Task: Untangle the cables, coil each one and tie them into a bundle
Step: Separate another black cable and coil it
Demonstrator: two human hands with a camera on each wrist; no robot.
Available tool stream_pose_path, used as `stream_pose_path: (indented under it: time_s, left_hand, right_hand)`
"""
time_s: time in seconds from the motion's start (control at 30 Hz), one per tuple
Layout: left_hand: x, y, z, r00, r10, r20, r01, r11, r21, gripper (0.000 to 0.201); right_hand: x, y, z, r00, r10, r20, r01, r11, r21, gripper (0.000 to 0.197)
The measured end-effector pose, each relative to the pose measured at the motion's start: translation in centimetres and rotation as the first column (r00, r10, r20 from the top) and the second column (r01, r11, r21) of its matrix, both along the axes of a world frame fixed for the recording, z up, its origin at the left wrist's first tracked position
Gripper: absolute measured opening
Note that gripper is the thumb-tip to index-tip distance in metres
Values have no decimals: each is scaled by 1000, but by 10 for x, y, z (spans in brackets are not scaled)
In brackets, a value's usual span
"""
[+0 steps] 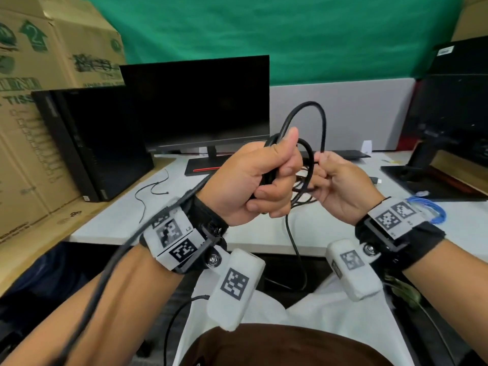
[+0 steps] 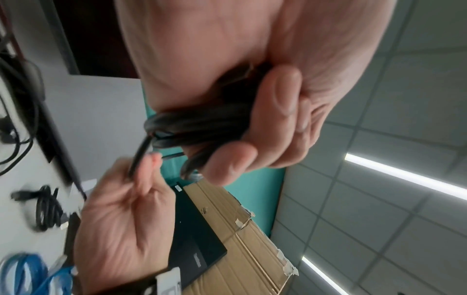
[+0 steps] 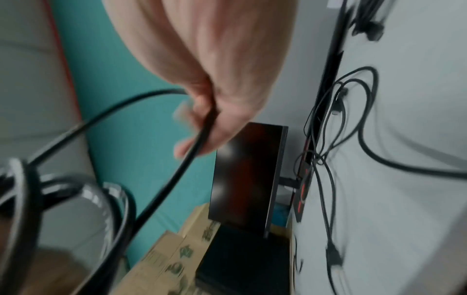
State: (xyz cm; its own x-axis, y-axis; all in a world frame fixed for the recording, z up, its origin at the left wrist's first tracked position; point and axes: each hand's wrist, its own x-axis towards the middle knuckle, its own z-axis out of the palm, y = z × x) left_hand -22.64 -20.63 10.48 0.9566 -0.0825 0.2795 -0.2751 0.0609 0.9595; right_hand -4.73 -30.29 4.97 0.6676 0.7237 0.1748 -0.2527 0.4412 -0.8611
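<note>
The left hand [image 1: 253,178] is clenched around several loops of a thick black cable [image 1: 306,120], thumb up, holding the coil above the near edge of the white tabletop [image 1: 111,223], in front of the dark monitor [image 1: 195,101]. One loop arches up out of the fist to the right hand [image 1: 340,186], just beside the coil, which pinches the strand between thumb and fingertips. The cable's loose tail runs back over the left wrist. More black cables [image 3: 328,127] lie tangled on the tabletop by the monitor's base; a blue cable [image 1: 433,210] lies beyond the right wrist.
</note>
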Motion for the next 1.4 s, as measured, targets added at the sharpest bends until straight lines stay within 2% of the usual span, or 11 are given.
stream_pose_path:
  time_s: [0.1,0.23,0.6,0.67,0.73,0.87,0.93,1.0,1.17,1.27,1.4]
  left_hand:
    - [-4,4,6,990,136,47,-141,981,131,44]
    - [-7,14,11,952,270,145,-298,928,224,46]
    - [10,20,-8,943,224,246,-272,945,183,30]
    - [19,28,-14,916,278,290,-348,911,223,31]
    - [27,38,-24,859,342,381,-496,740,455,37]
    - [32,55,-43,879,351,324,-473,545,693,60]
    - [36,57,-49,852,367,374,-504,379,776,55]
    - [39,57,-51,829,404,387,-521,307,796,67]
    - [39,63,-51,767,484,421,-612,354,707,77]
    - [30,66,-49,868,433,242,-478,601,640,88]
    - [22,57,-49,973,212,-90,-124,812,570,54]
  right_hand:
    - [18,-5,-5,910,-131,393,245,936,-254,27]
    - [21,-15,-10,423,163,891,457,811,-365,25]
    - [-23,-21,6,-88,676,732,658,591,-466,39]
    - [-36,-18,4,-79,708,702,554,617,-560,35]
    - [-47,-18,7,-34,706,708,454,642,-618,28]
    - [-53,-30,34,-90,650,754,566,657,-499,12]
    - [-54,-38,45,-37,639,768,585,637,-502,22]
    - [-54,-45,55,67,624,778,529,639,-558,23]
    - [-42,-61,78,349,601,719,309,651,-693,14]
    - [-26,-67,83,424,513,746,298,699,-650,15]
    - [-17,-54,72,294,180,939,453,839,-303,21]
